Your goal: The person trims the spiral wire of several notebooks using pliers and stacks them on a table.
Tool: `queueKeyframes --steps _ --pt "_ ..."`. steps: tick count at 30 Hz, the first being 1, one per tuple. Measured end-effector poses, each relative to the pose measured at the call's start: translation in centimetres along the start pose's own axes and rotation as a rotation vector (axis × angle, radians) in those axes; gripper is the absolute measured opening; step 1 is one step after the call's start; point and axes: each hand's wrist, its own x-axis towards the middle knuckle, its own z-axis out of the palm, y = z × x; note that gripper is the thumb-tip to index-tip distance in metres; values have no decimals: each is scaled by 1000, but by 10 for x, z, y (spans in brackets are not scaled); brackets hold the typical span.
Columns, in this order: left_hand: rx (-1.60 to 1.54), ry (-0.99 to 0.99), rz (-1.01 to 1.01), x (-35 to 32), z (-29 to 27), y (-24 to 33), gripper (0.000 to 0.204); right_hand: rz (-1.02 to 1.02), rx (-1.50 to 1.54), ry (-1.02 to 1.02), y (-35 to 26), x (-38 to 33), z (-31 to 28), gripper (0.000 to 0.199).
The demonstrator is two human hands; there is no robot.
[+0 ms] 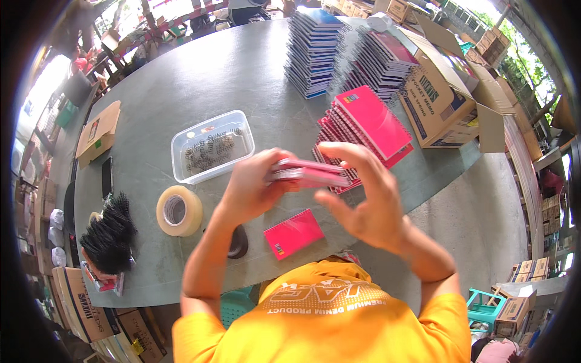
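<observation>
My left hand (251,184) grips one end of a small stack of pink spiral notebooks (311,173), held level above the grey table (200,78). At the stack's other end my right hand (363,196) hovers with fingers spread; whether it touches the stack I cannot tell. One pink notebook (295,233) lies flat on the table below my hands. A leaning pile of pink notebooks (369,124) sits just beyond them.
A clear plastic tub of metal coils (212,145) and a roll of tape (178,210) lie to the left, with a bundle of black combs (110,233). Blue-edged notebook stacks (315,51) and an open cardboard box (442,91) stand at the back right.
</observation>
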Motion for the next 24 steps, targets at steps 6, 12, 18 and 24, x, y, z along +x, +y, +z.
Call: queueKeyframes --steps 6,12,18,24 --pt "-641 228 -147 -35 68 -82 45 451 685 171 72 -82 113 67" --pt "-715 187 -423 -48 96 -122 53 606 801 -28 126 -109 155 45" --pt "248 -118 -215 -43 35 -105 72 567 859 44 124 -101 148 43" --pt "614 -255 -324 -55 48 -140 73 778 952 -110 141 -104 163 46"
